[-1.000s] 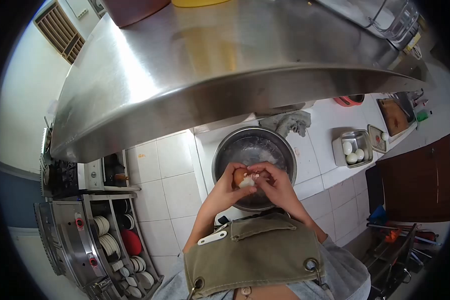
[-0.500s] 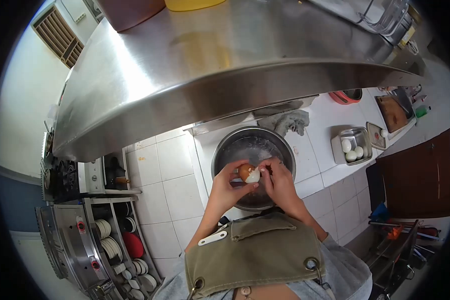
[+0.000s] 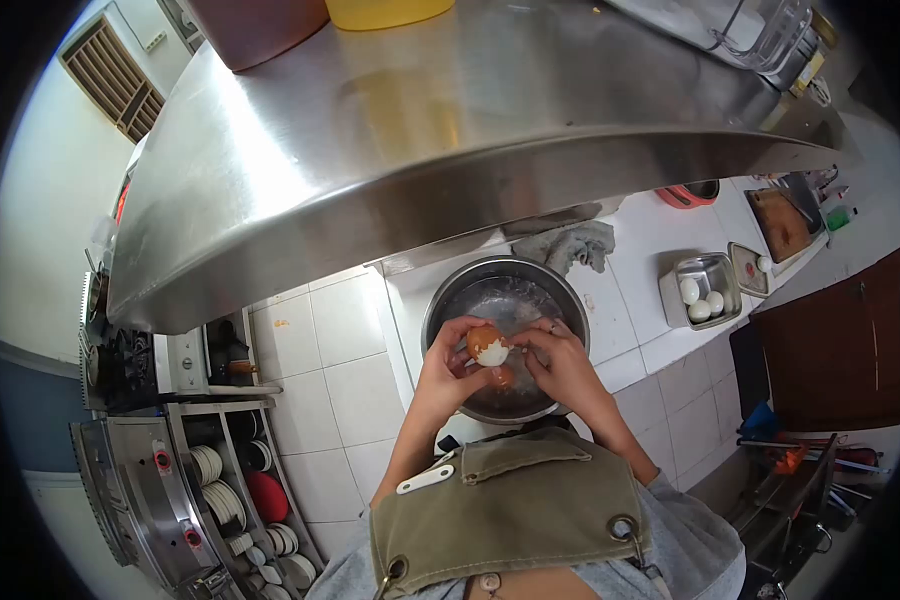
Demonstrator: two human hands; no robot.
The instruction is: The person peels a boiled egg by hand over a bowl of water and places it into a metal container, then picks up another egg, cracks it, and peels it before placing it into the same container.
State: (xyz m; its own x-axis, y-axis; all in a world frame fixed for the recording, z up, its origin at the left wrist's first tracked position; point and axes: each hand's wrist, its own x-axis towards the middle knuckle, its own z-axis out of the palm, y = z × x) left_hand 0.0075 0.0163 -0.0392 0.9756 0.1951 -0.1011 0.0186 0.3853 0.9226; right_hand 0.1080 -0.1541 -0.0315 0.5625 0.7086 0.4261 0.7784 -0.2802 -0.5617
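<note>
Egg [image 3: 488, 346] turned; in left hand [image 3: 447, 373], right hand [image 3: 562, 366] just beside, bowl [image 3: 462, 298] below.

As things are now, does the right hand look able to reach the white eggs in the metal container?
Probably yes: the right hand is nearer the open container of white eggs, and the left hand seems to support the partly peeled egg. Some stretch may be needed.

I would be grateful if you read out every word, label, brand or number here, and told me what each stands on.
There is no text that I can read.
Yellowish label beside the clear plastic container: too small and blurred.
Green bottle: any print is too small.
White stove panel: any markings are too small.
</note>
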